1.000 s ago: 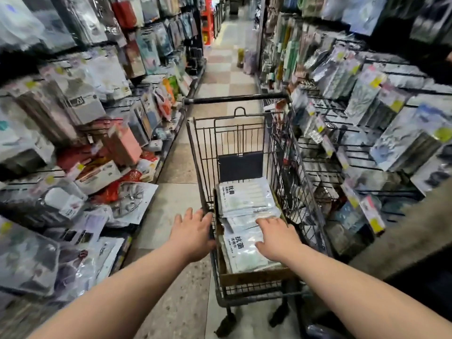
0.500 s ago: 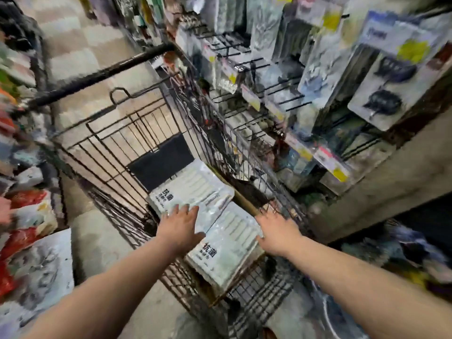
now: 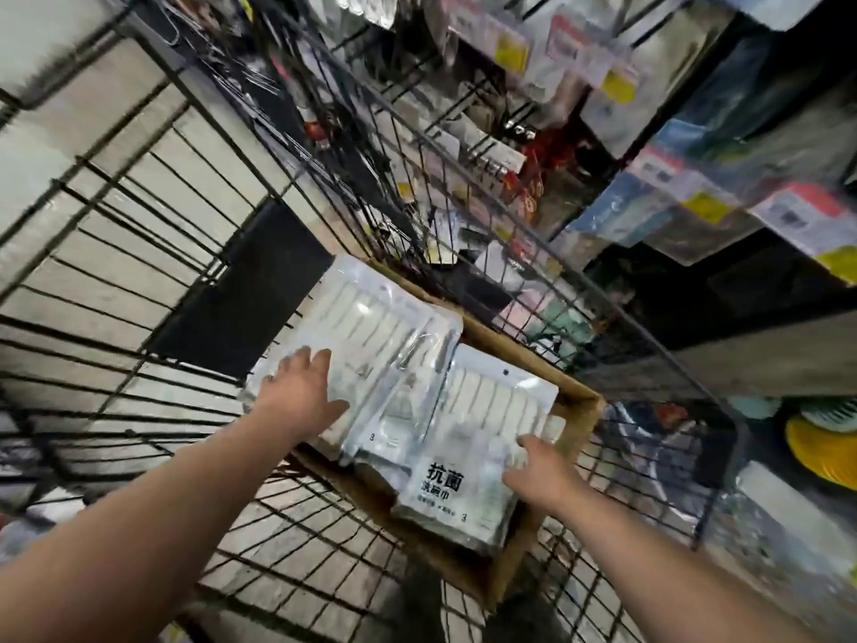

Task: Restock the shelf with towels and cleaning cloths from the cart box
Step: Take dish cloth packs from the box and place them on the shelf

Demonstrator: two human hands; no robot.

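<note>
— Shelf racks [image 3: 468, 113], hung with glossy packets [image 3: 695, 197], stood beside the wire cart [image 3: 139, 225]. And the cloths?
— Flat plastic cloth packs [image 3: 399, 410] lay in its cardboard box [image 3: 579, 410]. Left hand [image 3: 301, 394] rested spread on the far pack [image 3: 380, 322]; right hand [image 3: 540, 475] touched the near pack [image 3: 482, 410] with straight fingers.

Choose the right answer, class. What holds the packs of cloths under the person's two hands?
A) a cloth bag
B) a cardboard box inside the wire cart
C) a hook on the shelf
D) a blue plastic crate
B: the packs lie in a brown cardboard box that sits in the wire cart, with the left hand and the right hand resting on them.
</note>
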